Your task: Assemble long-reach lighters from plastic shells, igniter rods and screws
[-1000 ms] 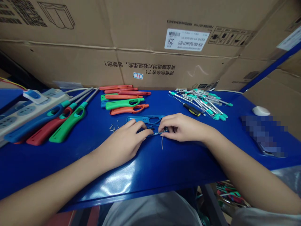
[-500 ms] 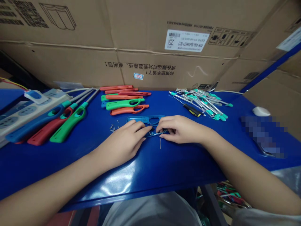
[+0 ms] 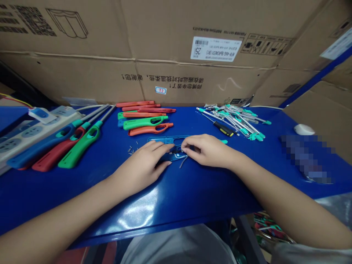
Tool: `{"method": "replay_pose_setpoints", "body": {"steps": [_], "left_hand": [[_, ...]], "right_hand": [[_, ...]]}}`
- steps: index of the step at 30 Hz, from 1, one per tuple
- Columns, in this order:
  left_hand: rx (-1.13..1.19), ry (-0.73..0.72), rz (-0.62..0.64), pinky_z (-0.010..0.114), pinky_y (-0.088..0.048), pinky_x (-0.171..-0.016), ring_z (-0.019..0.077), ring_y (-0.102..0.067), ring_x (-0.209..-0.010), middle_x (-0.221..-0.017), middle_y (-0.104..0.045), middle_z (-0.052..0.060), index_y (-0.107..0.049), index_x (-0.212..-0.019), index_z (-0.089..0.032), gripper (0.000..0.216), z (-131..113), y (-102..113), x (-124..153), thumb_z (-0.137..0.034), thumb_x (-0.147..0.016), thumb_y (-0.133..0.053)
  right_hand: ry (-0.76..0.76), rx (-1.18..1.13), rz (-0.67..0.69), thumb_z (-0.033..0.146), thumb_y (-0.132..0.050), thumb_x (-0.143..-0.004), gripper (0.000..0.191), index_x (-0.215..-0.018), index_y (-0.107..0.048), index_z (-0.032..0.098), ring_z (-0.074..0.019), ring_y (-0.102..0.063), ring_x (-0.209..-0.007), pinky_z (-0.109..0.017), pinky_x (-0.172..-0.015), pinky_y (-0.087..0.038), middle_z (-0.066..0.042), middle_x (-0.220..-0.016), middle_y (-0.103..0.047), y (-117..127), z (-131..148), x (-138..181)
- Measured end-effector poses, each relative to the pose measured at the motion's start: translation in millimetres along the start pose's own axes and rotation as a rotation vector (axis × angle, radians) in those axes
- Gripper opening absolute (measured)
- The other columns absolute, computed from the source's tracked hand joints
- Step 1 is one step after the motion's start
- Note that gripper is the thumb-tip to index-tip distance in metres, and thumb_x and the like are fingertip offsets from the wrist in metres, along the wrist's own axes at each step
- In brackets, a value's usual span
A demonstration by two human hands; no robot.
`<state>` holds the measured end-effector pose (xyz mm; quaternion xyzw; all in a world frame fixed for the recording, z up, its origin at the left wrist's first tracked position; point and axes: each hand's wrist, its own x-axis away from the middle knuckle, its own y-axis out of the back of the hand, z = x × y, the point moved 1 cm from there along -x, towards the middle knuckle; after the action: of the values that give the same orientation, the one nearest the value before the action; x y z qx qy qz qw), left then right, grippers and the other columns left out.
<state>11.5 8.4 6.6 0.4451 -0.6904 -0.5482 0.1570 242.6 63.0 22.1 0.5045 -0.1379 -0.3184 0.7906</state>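
Under my hands at the middle of the blue table lies a blue lighter casing half (image 3: 171, 157), with thin pale wire along it. My left hand (image 3: 150, 159) is closed on its left part, fingers over the far edge and thumb at the near edge. Pinched together above its right part are the fingertips of my right hand (image 3: 207, 151); what they hold is hidden. A thin grey wire (image 3: 182, 162) sticks out towards me beside those fingertips. Just behind lies another blue casing half (image 3: 165, 140). A turquoise tip (image 3: 224, 142) shows beyond my right hand.
Small screws (image 3: 131, 150) lie left of the casing. Coloured casings (image 3: 145, 123) are stacked behind. Assembled lighters (image 3: 79, 148) and a power strip (image 3: 33, 132) stand left. Metal lighter rods (image 3: 242, 123) and a screwdriver (image 3: 224, 129) lie right. A cardboard sheet (image 3: 165, 47) closes the back.
My left hand has shifted slightly left and its thumb lies lower. The right fingertips have moved a little left, and the grey wire now slants. The turquoise tip has come into sight.
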Motion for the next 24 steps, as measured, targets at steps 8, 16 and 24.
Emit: {"method": "replay_pose_setpoints", "body": {"steps": [8,16,24], "left_hand": [[0.040,0.011,-0.057,0.047,-0.056,-0.099,0.0278,-0.066,-0.113,-0.121,-0.073,0.011,-0.066,-0.125,-0.017,0.032,-2.1,-3.6,-0.5,-0.023,-0.094,-0.067],[0.060,-0.010,-0.075,0.045,-0.055,-0.100,0.0271,-0.066,-0.111,-0.120,-0.073,0.011,-0.066,-0.126,-0.016,0.033,-5.5,-4.3,-0.4,-0.021,-0.094,-0.067],[0.058,-0.002,-0.079,0.044,-0.056,-0.094,0.0268,-0.067,-0.105,-0.114,-0.074,0.009,-0.066,-0.127,-0.018,0.032,-5.8,-5.2,-0.8,-0.020,-0.095,-0.066]], "right_hand": [[-0.071,0.093,-0.011,0.018,-0.056,-0.095,0.015,-0.092,-0.070,0.017,-0.0175,-0.063,-0.082,-0.027,-0.071,-0.038,-0.006,-0.093,-0.073,-9.4,4.4,-4.3],[-0.146,0.141,0.020,0.026,-0.054,-0.099,0.021,-0.090,-0.070,0.016,-0.0182,-0.061,-0.078,-0.028,-0.068,-0.035,-0.007,-0.089,-0.072,-9.1,6.9,-4.6],[-0.113,0.191,0.043,0.024,-0.050,-0.102,0.022,-0.097,-0.069,0.014,-0.0211,-0.064,-0.087,-0.030,-0.073,-0.038,-0.010,-0.097,-0.073,-13.5,8.0,-7.2]]}}
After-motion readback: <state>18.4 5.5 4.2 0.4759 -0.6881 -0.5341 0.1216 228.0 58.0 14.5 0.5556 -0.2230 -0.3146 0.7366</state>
